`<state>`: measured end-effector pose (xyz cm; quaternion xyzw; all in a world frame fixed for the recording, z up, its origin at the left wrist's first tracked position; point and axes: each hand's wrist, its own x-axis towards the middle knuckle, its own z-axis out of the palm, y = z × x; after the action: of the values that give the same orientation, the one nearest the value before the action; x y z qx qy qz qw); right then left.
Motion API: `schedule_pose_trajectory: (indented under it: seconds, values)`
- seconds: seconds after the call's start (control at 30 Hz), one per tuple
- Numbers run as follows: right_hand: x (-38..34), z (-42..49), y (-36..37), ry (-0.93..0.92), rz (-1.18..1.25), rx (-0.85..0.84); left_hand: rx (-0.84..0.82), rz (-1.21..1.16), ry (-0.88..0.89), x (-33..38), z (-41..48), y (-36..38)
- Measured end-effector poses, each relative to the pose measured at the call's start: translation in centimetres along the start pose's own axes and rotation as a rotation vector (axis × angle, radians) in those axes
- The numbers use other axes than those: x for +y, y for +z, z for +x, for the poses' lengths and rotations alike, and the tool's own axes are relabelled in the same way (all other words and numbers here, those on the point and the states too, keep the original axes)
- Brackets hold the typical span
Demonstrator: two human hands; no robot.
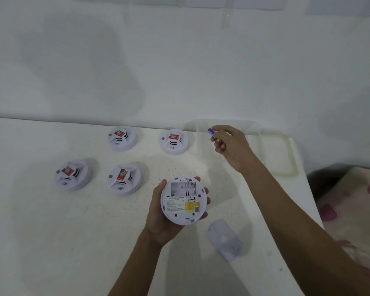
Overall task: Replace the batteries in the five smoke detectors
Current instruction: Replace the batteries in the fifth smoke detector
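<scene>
Now my left hand cradles an upturned smoke detector above the worktop, fingers curled round its rim, battery bay empty. My right hand reaches forward, pinching purple-and-yellow batteries over a clear container.

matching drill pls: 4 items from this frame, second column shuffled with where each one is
Items
1. batteries
2. flipped smoke detector
3. loose back cover
4. clear container

Places
A. on the table, near side, right of the held detector
B. far right of the table, by the wall
C. gripped in the right hand
D. cradled in the left hand, battery bay up

Pairs: 1-C, 2-D, 3-A, 4-B
</scene>
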<state>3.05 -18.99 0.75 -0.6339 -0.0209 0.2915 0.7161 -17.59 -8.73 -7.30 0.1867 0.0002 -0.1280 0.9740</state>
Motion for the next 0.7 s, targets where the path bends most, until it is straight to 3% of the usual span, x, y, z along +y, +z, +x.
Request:
schedule_pose_trajectory:
  seconds: [0.3,0.37,0.47,0.6,0.7]
  values:
    - [1.6,-9.0,0.2,-0.034,0.29,-0.132,0.02,-0.004,-0.024,-0.3,0.2,0.0]
    - [1.6,-10.7,0.4,-0.088,0.174,-0.138,0.046,-0.013,-0.041,-0.5,0.2,0.2]
    - [1.4,-12.5,0.5,-0.276,-0.219,-0.116,0.046,-0.018,-0.041,-0.7,0.2,0.6]
    - [1.4,-14.0,0.8,-0.402,-0.442,-0.182,0.01,0.02,0.005,-0.9,0.1,0.8]
    - [2.1,-14.4,1.2,-0.522,-0.645,-0.146,0.14,0.077,0.033,-1.2,0.0,1.4]
